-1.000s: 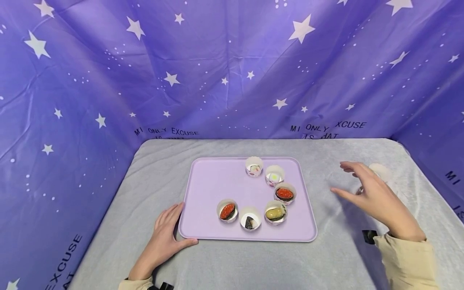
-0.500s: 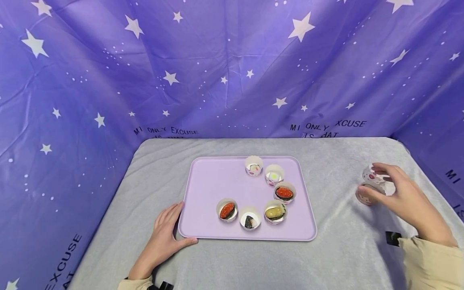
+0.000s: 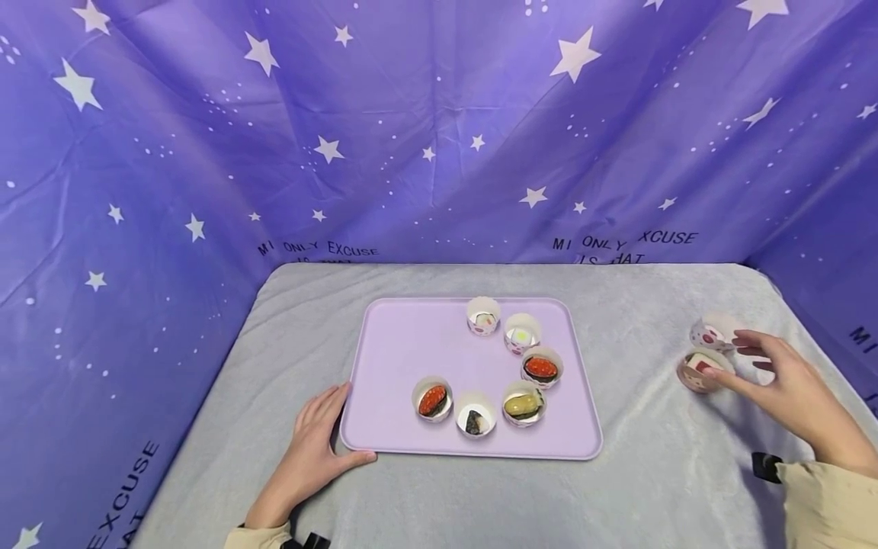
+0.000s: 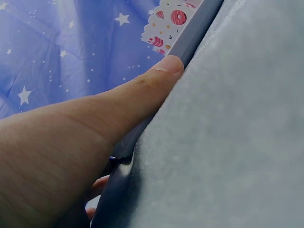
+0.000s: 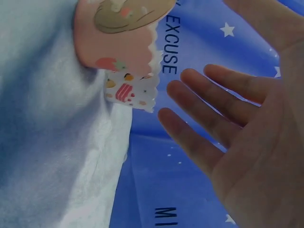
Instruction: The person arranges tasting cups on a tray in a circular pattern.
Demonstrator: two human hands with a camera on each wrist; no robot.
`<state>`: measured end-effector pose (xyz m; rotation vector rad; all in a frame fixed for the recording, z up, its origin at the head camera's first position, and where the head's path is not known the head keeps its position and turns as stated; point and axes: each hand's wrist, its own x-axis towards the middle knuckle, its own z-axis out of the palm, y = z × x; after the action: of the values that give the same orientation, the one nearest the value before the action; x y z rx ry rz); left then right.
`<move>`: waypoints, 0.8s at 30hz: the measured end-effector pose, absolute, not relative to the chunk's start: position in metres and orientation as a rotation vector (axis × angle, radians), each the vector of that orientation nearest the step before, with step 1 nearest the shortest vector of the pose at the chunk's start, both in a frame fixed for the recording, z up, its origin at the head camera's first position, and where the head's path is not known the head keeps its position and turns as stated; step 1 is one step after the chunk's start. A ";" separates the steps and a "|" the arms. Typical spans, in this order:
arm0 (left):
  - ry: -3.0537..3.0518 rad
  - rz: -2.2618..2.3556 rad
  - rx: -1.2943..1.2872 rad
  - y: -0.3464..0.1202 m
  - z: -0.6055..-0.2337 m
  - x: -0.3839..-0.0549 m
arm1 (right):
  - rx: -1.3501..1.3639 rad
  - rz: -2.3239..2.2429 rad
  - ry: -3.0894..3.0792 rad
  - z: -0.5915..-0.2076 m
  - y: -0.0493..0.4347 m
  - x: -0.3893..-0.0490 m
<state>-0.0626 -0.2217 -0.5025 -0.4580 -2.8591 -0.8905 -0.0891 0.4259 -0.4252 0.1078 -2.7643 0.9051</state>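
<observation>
A lilac tray (image 3: 405, 335) lies on the grey cloth and bears several paper cups with sushi pieces. My left hand (image 3: 309, 457) rests at its near left corner, the thumb along the front rim and the fingers by the left side. To the right of the tray stand two more cups: a pink one (image 3: 694, 381) holding a white and red piece, and a white patterned one (image 3: 706, 334) just behind it. Beside them hovers my right hand (image 3: 799, 389), fingers loosely spread and holding nothing. In the right wrist view its fingers (image 5: 190, 133) appear apart from the pink cup (image 5: 114, 42).
Two red-topped sushi cups (image 3: 433, 399) (image 3: 540, 369), a yellow-topped one (image 3: 524, 405), a rice-triangle one (image 3: 475, 419) and two roll cups (image 3: 483, 319) (image 3: 523, 335) form an arc on the tray. A purple star-printed curtain (image 3: 439, 114) hangs behind the grey cloth (image 3: 446, 503).
My right hand has moved right to the two cups, reached around the pink one, then drawn back a little, uncovering the piece inside it. The left hand stays at the tray corner.
</observation>
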 end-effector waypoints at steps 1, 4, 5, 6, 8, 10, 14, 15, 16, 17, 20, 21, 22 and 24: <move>-2.860 -0.895 -0.456 -0.222 -0.503 -0.063 | 0.102 0.911 -2.768 -0.427 0.427 -0.089; -2.876 -0.903 -0.444 -0.222 -0.502 -0.062 | 0.091 0.923 -2.791 -0.430 0.431 -0.090; -2.881 -0.906 -0.442 -0.222 -0.502 -0.062 | 0.088 0.929 -2.808 -0.431 0.432 -0.090; -2.884 -0.906 -0.441 -0.222 -0.502 -0.062 | 0.083 0.937 -2.828 -0.432 0.433 -0.090; -2.884 -0.907 -0.445 -0.222 -0.502 -0.062 | 0.072 0.953 -2.870 -0.435 0.434 -0.091; -2.873 -0.905 -0.455 -0.222 -0.503 -0.062 | 0.061 0.984 -2.903 -0.439 0.435 -0.092; -2.858 -0.897 -0.466 -0.222 -0.503 -0.062 | 0.021 1.026 -2.925 -0.446 0.436 -0.094; -2.856 -0.896 -0.466 -0.222 -0.503 -0.062 | 0.013 1.034 -2.929 -0.447 0.436 -0.094; -2.856 -0.895 -0.465 -0.222 -0.503 -0.062 | 0.003 1.035 -2.937 -0.448 0.435 -0.095; -2.856 -0.894 -0.463 -0.222 -0.503 -0.062 | -0.003 1.030 -2.949 -0.449 0.435 -0.095; -2.852 -0.893 -0.461 -0.222 -0.503 -0.062 | 0.003 1.016 -2.977 -0.450 0.433 -0.096; -2.852 -0.892 -0.462 -0.222 -0.503 -0.062 | 0.001 1.002 -2.983 -0.451 0.433 -0.097; -2.852 -0.894 -0.462 -0.222 -0.503 -0.062 | 0.000 0.987 -2.991 -0.451 0.432 -0.097; -2.853 -0.896 -0.462 -0.221 -0.502 -0.062 | 0.000 0.967 -3.000 -0.451 0.431 -0.098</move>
<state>-0.0617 -0.2214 -0.5021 -0.4616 -2.8526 -0.8959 -0.0979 0.4314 -0.4514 -0.0002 -3.0003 0.9672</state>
